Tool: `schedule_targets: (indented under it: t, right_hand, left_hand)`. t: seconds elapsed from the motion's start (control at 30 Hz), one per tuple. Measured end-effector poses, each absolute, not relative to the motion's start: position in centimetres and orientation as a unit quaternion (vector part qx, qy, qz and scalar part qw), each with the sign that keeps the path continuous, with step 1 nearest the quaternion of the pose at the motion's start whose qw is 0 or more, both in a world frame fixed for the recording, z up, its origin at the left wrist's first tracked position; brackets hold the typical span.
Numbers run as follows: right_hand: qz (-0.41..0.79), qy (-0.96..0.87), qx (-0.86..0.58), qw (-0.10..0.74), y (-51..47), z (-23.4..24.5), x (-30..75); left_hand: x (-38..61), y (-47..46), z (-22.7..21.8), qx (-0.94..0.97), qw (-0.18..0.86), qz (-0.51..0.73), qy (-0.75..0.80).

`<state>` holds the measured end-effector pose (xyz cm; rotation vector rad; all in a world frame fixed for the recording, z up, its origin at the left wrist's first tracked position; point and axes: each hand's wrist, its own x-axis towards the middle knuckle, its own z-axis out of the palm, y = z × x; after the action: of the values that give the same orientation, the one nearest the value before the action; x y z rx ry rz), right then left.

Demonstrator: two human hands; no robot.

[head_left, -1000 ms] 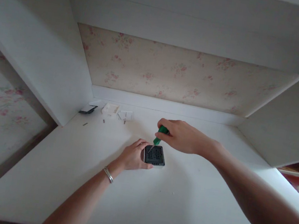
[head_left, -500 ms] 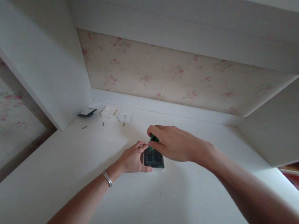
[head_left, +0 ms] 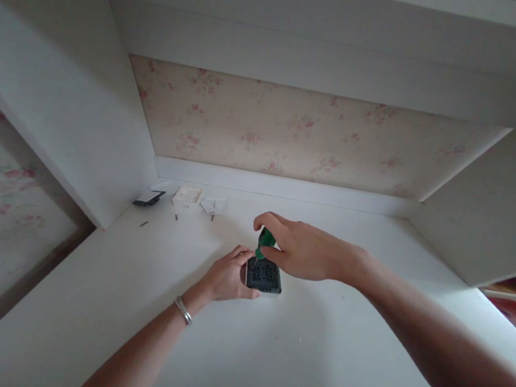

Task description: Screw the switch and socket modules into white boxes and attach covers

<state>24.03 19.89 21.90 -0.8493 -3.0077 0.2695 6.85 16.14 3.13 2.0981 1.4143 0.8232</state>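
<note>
A dark square wall socket with a pale base under it lies on the white tabletop. My left hand closes around its left side, the thumb along the near edge and the fingers at the far left corner. In my right hand is a screwdriver with a green handle, gripped from above between thumb and fingers. It points down at the socket's far left part. Its tip is too small to make out clearly.
At the back left lie a dark-edged plate, a white open box and a clear-white frame. Several small screws, one further left, are scattered before them. White panels and a papered back wall enclose the tabletop.
More of the green handle shows now as the fingers of my right hand have shifted on it. My left hand and the socket stay in place; the view tilts slightly.
</note>
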Motion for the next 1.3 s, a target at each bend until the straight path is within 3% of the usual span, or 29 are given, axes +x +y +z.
schedule_targets:
  t: [0.17, 0.33, 0.5, 0.67, 0.83, 1.03, 1.2, 1.3]
  right_hand:
    - [0.011, -0.953, -0.304, -0.002, 20.0, 21.8, 23.6]
    - [0.097, -0.96, -0.263, 0.009, 20.2, 21.8, 23.6]
    - [0.011, -0.957, -0.291, -0.003, 20.1, 21.8, 23.3]
    - [0.101, -0.959, -0.263, 0.014, 20.2, 21.7, 23.5]
    - [0.017, -0.957, -0.29, 0.008, 20.1, 21.4, 23.2]
    - [0.144, -0.96, -0.236, 0.042, 20.1, 21.4, 23.4]
    - [0.066, -0.959, -0.274, 0.035, 20.0, 21.0, 23.2]
    - [0.124, -0.959, -0.246, 0.059, 20.0, 20.9, 23.3]
  left_hand:
    - [6.8, 16.1, 3.3, 0.754, 0.25, 0.3, 0.528]
    - [6.8, 16.1, 3.3, 0.749, 0.26, 0.295, 0.533]
    - [6.8, 16.1, 3.2, 0.74, 0.261, 0.298, 0.544]
    - [6.9, 16.1, 3.2, 0.738, 0.262, 0.306, 0.542]
    - [6.9, 16.0, 3.2, 0.735, 0.268, 0.297, 0.548]
    - [6.8, 16.0, 3.3, 0.735, 0.271, 0.301, 0.543]
    - [6.8, 16.0, 3.2, 0.73, 0.279, 0.296, 0.549]
    - [6.8, 16.0, 3.2, 0.734, 0.276, 0.3, 0.543]
